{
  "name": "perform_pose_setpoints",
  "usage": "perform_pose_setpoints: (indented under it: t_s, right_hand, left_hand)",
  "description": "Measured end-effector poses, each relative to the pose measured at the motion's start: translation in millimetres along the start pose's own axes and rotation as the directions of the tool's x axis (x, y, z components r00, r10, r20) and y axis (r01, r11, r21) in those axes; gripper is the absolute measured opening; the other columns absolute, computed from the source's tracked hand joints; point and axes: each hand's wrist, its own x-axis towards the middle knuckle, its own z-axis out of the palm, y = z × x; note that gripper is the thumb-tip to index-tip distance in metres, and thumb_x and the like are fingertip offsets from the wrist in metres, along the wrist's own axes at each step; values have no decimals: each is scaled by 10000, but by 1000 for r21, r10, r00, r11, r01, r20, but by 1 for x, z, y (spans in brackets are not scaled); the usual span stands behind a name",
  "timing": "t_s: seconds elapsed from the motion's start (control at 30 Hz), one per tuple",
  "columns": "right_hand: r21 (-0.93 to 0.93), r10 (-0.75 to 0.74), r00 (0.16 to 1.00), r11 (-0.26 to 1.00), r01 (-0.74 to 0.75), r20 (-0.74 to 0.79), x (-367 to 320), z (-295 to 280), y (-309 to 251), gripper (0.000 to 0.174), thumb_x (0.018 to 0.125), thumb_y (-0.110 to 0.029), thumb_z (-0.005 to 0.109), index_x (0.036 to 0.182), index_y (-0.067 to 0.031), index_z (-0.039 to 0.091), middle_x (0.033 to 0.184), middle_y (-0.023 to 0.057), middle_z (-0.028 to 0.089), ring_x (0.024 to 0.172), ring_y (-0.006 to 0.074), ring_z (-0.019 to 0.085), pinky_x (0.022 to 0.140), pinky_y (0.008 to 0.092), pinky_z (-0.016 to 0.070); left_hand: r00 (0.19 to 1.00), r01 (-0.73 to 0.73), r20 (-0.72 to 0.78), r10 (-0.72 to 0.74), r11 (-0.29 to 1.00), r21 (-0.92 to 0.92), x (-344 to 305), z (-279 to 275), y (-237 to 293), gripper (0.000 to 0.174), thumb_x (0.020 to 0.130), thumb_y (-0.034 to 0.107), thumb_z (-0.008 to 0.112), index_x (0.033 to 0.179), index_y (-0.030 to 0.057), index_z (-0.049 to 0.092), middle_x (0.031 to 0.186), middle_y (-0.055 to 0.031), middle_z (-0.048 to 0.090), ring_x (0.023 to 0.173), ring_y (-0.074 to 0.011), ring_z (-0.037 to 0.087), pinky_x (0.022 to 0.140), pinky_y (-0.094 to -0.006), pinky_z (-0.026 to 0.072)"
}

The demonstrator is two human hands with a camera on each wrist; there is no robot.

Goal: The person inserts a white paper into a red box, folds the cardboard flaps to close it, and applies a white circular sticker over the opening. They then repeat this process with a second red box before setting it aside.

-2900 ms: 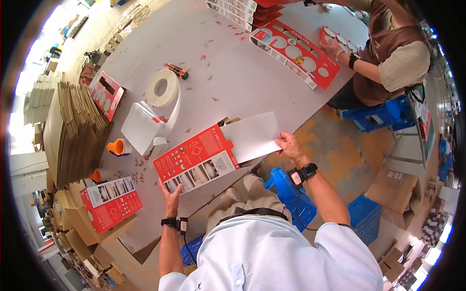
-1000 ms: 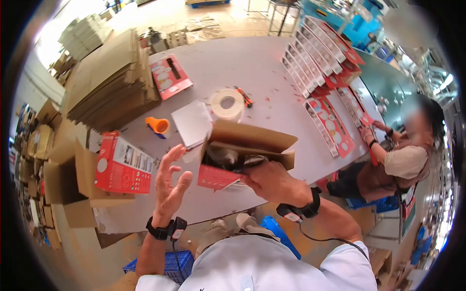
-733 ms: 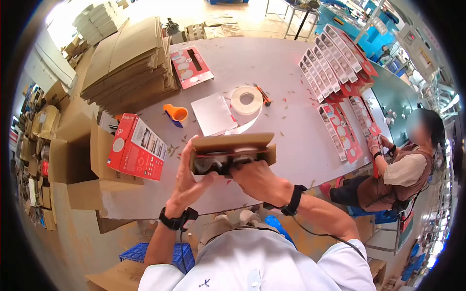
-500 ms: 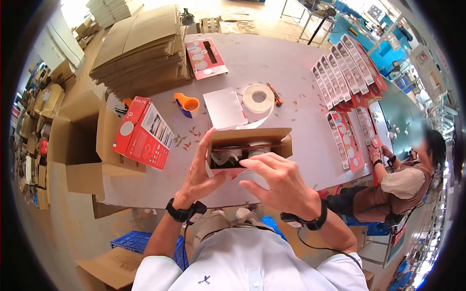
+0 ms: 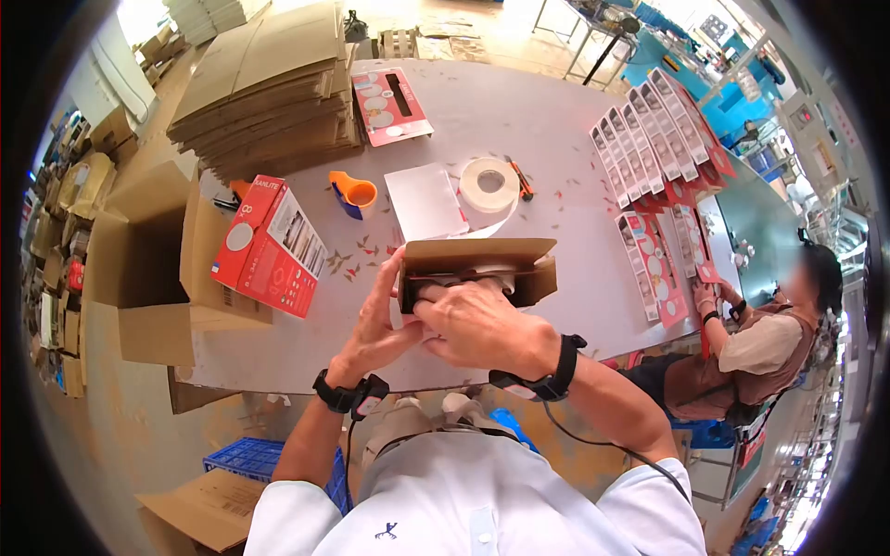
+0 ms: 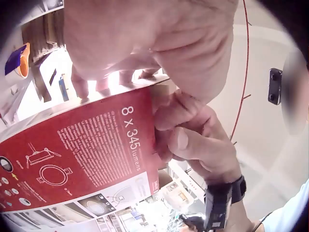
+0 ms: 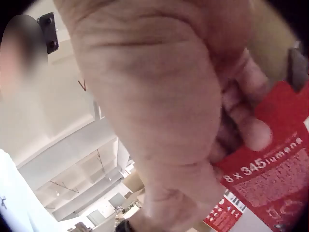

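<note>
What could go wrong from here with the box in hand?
Fingers of the right hand are in the open 8 x 345 lumens box; they might scuff or shift the contents.
The left hand grips the side; too hard a squeeze could crease the card.
The white tape roll's loose tail runs close behind and may snag.
</note>
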Motion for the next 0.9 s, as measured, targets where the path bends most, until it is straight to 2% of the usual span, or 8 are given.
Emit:
perform_pose_setpoints:
  t_s: [0.17,0.3,0.37,0.43,0.57,0.6,0.7,0.9]
  right_hand:
    - [93,-1,1000,996,0,8,-1,22,24,278,816,-214,774,1031,-52,704,982,121,719,916,339,727,785,507,573]
    - [61,-144,859,978,199,-491,-15,10,13,375,855,-187,825,1171,-42,687,1032,115,737,910,315,720,787,418,583]
    - [71,-93,756,981,182,-647,-49,-9,7,408,856,-195,843,1194,-29,684,1076,132,733,910,282,721,792,390,571]
    - [245,230,657,967,-70,-718,-91,-1,11,495,852,-181,854,1278,-26,657,1174,141,707,958,276,716,818,373,572]
    - [653,651,470,734,-188,-596,-108,34,48,696,862,-192,859,1453,-12,538,1398,181,607,1132,263,686,844,368,587]
    - [717,684,516,674,-179,-515,-106,40,56,785,876,-188,844,1532,-23,444,1490,192,533,1240,282,644,833,394,606]
    - [832,731,541,546,-98,-415,-85,51,73,733,849,-112,796,1498,-27,468,1409,197,603,1180,282,686,801,388,613]
    - [704,750,548,612,-361,-371,-79,23,69,547,777,27,676,1300,-44,530,1132,85,717,918,138,707,697,286,574]
  left_hand:
    - [988,-10,-156,-6,995,-102,1,10,-2,876,816,-30,669,1632,72,368,1532,-104,520,1378,-219,512,1068,-378,448]
    - [933,13,-348,-86,979,-205,1,34,4,743,842,-92,573,1566,37,472,1446,-104,579,1322,-207,548,1089,-365,452]
    - [921,5,-389,-33,997,-72,5,37,3,671,837,-118,516,1499,-11,529,1377,-114,599,1281,-219,573,1106,-353,446]
    - [910,95,-409,-64,994,54,5,38,9,641,835,-116,502,1468,-29,552,1350,-117,605,1270,-226,577,1107,-349,443]
    - [881,129,-467,-83,989,67,8,41,12,634,811,-120,496,1434,-39,579,1318,-115,622,1244,-215,592,1093,-330,448]
    - [875,142,-474,-100,989,52,9,41,13,628,811,-118,496,1427,-41,586,1306,-115,632,1226,-207,599,1079,-322,455]
    - [864,169,-486,-128,985,40,15,41,17,608,811,-113,497,1405,-48,608,1265,-115,662,1157,-182,625,1028,-295,481]
    - [849,239,-516,-115,954,180,19,35,31,532,854,-79,560,1377,-29,644,1187,-111,711,1042,-168,675,914,-266,530]
